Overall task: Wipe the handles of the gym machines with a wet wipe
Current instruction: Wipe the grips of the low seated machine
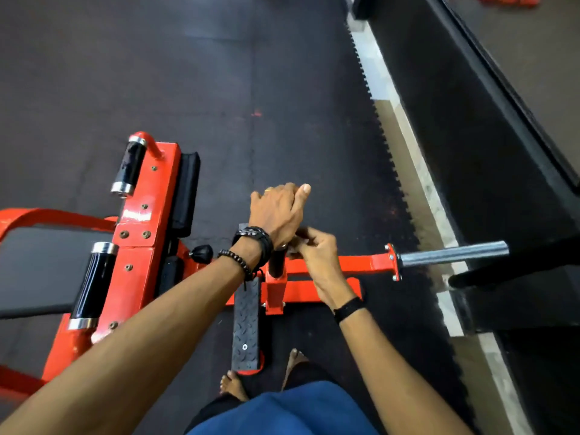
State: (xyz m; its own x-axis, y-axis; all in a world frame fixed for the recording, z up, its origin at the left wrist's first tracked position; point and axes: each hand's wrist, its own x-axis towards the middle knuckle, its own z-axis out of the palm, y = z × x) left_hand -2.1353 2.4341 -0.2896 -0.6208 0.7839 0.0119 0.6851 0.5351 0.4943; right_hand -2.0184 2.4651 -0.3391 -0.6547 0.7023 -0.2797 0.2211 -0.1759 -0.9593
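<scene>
The left hand [277, 215] rested on top of the upright black handle [277, 262], fingers straight, likely steadying it. The right hand [310, 249] pinched something beside it, presumably the wipe, barely visible.

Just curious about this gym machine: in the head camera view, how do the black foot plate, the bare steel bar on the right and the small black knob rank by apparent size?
Largest to smallest, as they look:
1. black foot plate, though it lies nearer the camera
2. steel bar
3. black knob
</scene>
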